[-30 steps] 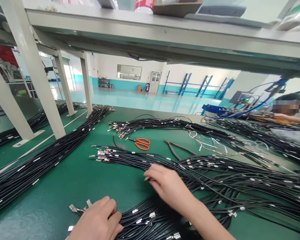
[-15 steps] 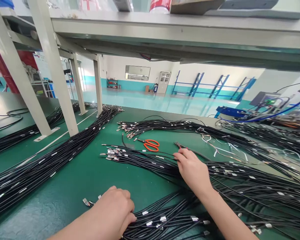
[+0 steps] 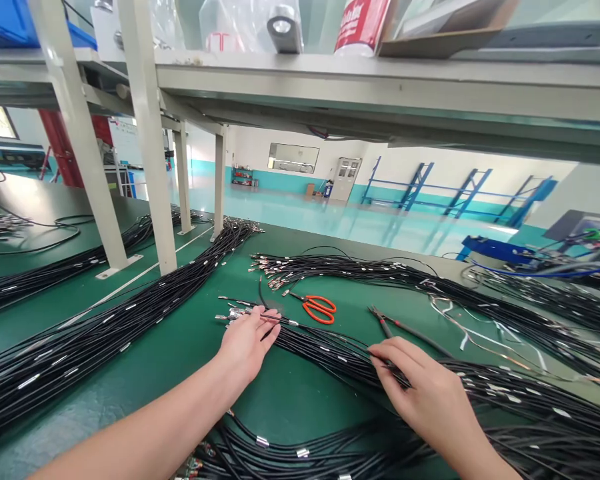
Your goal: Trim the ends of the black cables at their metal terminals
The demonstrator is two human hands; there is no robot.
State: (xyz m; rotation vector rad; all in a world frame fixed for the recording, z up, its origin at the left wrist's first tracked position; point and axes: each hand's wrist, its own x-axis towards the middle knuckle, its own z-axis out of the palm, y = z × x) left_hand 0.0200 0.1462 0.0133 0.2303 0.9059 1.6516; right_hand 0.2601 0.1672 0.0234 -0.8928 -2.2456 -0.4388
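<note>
Near the left end of the middle bundle of black cables, my left hand has its fingers stretched out and apart, with a cable running across them. The silvery terminals there are partly covered by that hand. My right hand pinches a thin black cable between thumb and fingers, farther right over the same bundle. Orange-handled scissors lie just behind the bundle. Pliers with dark handles and red parts rest behind my right hand. In front is another cable bundle with white tags.
Long black cable bundles lie at the left and the back of the green table. White strips are at right. A shelf on pale metal legs crosses above the table.
My left hand has moved up and away from the front bundle to the middle bundle's terminal end, and its fingers have opened. My right hand stays on the middle bundle. The view has shifted.
</note>
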